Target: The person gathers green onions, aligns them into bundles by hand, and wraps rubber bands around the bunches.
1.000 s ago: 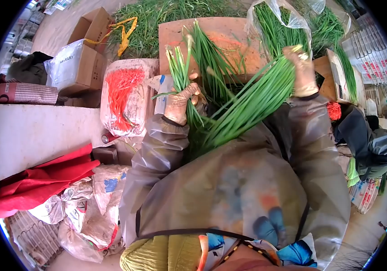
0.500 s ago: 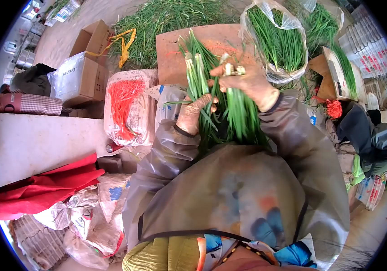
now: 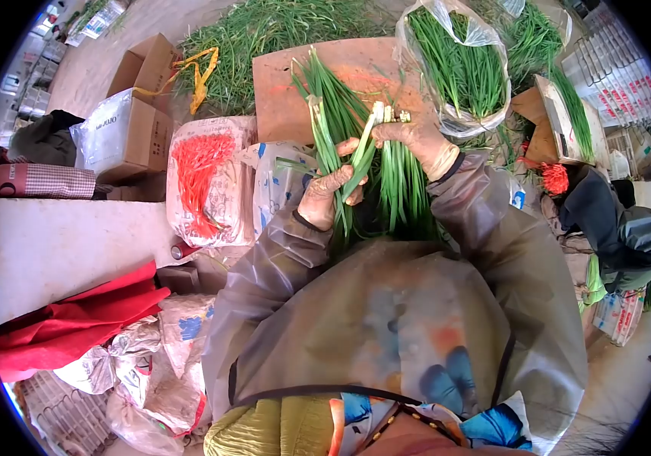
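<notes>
The left hand (image 3: 325, 199) is holding, with curled fingers, a narrow bunch of long green stalks (image 3: 324, 144) with whitish ends. The right hand (image 3: 421, 143) is gripping a second, fuller bunch of green stalks (image 3: 401, 186) with pale root ends; its leaves are hanging toward the grey translucent plastic smock (image 3: 356, 327). Both bunches are being kept near the flat reddish-brown board (image 3: 281, 85).

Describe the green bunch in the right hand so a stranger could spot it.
Find the brown board at top centre. Near its lower edge, the right hand grips the green bunch, leaves hanging down. Unlike the stalks in the left hand, with pale ends well above the fist, this bunch shows its pale ends right at the grip.
</notes>
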Demonstrator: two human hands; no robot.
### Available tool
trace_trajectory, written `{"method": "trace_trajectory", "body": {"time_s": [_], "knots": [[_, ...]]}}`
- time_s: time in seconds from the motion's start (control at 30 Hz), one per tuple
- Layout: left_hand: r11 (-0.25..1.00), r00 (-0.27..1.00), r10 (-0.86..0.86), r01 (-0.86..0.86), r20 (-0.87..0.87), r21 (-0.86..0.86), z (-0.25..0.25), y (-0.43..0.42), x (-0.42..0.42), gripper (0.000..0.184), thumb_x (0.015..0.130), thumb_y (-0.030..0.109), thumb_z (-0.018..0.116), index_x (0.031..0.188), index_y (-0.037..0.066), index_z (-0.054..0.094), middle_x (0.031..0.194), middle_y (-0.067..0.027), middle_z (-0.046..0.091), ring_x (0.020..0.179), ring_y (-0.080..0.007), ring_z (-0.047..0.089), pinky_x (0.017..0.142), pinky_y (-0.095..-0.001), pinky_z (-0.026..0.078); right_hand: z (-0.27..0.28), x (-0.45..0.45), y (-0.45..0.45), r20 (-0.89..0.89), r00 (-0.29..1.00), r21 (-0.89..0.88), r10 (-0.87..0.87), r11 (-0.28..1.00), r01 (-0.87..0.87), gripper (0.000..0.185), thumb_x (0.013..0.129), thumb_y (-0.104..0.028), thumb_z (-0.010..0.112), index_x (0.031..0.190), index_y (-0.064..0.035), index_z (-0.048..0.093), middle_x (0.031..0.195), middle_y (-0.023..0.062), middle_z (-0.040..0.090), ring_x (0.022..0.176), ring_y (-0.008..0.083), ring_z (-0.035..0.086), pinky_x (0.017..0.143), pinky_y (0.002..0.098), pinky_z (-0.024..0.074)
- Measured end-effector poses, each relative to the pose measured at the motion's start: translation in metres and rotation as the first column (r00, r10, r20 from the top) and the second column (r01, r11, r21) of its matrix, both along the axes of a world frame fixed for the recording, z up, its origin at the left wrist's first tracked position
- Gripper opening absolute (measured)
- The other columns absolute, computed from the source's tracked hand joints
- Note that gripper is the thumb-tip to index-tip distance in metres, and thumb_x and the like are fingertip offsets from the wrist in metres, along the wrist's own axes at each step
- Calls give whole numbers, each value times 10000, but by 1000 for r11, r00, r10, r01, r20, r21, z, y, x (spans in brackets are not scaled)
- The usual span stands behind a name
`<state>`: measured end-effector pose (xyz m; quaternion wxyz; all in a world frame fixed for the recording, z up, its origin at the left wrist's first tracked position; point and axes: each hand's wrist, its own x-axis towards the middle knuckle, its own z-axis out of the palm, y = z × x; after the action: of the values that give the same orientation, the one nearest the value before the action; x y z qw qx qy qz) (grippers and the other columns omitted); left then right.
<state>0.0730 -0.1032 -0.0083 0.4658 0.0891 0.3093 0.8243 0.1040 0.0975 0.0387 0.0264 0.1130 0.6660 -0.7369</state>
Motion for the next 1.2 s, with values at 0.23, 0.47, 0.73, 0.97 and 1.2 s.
{"method": "trace_trajectory", "body": {"time_s": [0.23,0.47,0.73,0.97,1.2], "knots": [[989,989,-124,117,-82,-86,8,6,9,484,784,308,666,1170,45,538,744,-32,539,599,-124,479,539,-234,367,-68,-14,7,125,990,314,-67,949,25,281,736,-305,666,819,-37,659,754,86,642,754,182,599,696,297,443],[963,972,134,-174,-193,-207,0,17,8,231,820,147,644,1024,40,633,822,-18,593,659,-112,531,600,-244,429,-3,7,24,-143,944,29,-296,952,303,214,776,-60,657,969,12,597,884,74,631,705,150,594,650,253,487],[1000,978,-3,4,-208,7,9,21,15,509,916,313,490,1302,-2,388,1212,-80,512,1110,-173,471,967,-316,351,3,6,20,-119,965,133,-233,960,248,351,712,12,688,1043,16,575,878,56,645,751,149,605,728,267,485],[982,948,25,-82,-318,-168,1,25,22,484,895,297,535,1261,-6,441,1200,-77,512,1128,-177,445,987,-322,315,8,7,10,7,999,93,-47,995,46,191,768,-83,650,941,-2,641,844,56,654,778,142,605,734,262,475],[986,978,130,-145,-164,-81,2,29,22,359,874,194,577,1183,19,526,1126,-53,556,1021,-147,512,899,-282,388,-7,8,15,-27,995,7,-94,995,95,306,725,-66,688,1012,3,605,905,59,646,784,139,598,724,268,475]]}}
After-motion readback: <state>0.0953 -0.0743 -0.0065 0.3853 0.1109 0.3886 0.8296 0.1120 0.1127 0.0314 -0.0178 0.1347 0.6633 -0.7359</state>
